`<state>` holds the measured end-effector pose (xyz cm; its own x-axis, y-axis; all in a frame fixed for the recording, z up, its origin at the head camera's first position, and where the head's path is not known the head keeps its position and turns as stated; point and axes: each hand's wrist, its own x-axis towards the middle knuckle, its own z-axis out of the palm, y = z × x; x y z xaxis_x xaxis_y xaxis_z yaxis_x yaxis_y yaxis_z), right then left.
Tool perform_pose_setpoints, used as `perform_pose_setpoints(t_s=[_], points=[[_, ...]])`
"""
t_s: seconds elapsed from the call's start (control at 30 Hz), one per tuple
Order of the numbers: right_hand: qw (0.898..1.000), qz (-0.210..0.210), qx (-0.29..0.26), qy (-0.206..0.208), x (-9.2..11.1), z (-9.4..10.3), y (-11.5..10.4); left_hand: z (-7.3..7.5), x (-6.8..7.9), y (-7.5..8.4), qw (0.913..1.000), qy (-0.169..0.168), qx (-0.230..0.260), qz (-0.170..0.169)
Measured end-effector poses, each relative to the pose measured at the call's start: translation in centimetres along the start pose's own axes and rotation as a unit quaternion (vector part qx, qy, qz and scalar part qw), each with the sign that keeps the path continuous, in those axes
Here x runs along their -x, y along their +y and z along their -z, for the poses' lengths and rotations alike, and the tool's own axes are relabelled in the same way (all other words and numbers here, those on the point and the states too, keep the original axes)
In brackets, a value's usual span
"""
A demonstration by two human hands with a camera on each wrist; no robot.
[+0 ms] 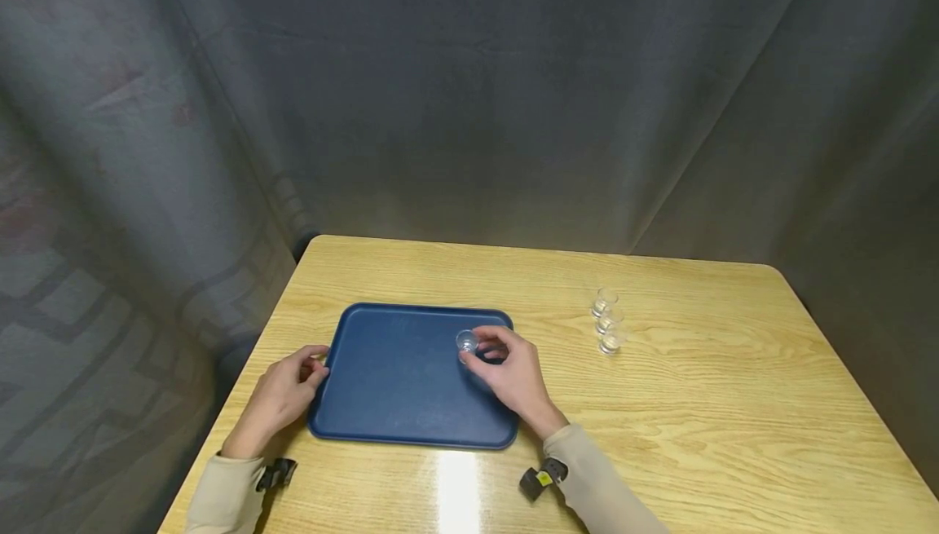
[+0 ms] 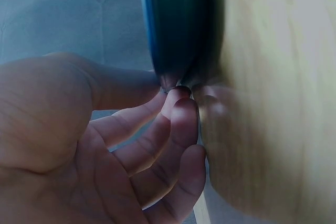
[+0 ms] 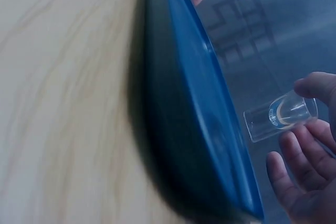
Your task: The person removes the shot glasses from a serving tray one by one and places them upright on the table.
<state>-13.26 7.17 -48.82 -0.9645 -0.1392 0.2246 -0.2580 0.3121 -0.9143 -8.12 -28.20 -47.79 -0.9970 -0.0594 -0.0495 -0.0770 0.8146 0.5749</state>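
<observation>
A small clear shot glass (image 1: 466,343) is pinched between the thumb and fingers of my right hand (image 1: 511,371), over the right part of a dark blue tray (image 1: 411,379). In the right wrist view the glass (image 3: 283,115) carries a small printed mark, and its base end points toward the tray (image 3: 207,93). My left hand (image 1: 282,387) pinches the tray's left edge. The left wrist view puts that thumb at the rim, with the fingers (image 2: 184,124) curled under it beside the tabletop.
Three more clear shot glasses (image 1: 607,322) stand in a short row on the wooden table (image 1: 697,403), right of the tray. Dark grey curtains (image 1: 469,110) hang behind the table and at its sides.
</observation>
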Motion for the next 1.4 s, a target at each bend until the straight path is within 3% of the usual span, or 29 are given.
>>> perform_pose_setpoints(t_s=[0.57,1.4], points=[[0.996,-0.072,-0.020,0.055,1.2,3.5,1.2,0.0,0.1,-0.1,1.0000,-0.004,0.004,0.007],[0.986,-0.083,-0.031,0.139,2.8,9.4,3.8,-0.1,0.0,0.1,0.9999,-0.005,0.004,0.015]])
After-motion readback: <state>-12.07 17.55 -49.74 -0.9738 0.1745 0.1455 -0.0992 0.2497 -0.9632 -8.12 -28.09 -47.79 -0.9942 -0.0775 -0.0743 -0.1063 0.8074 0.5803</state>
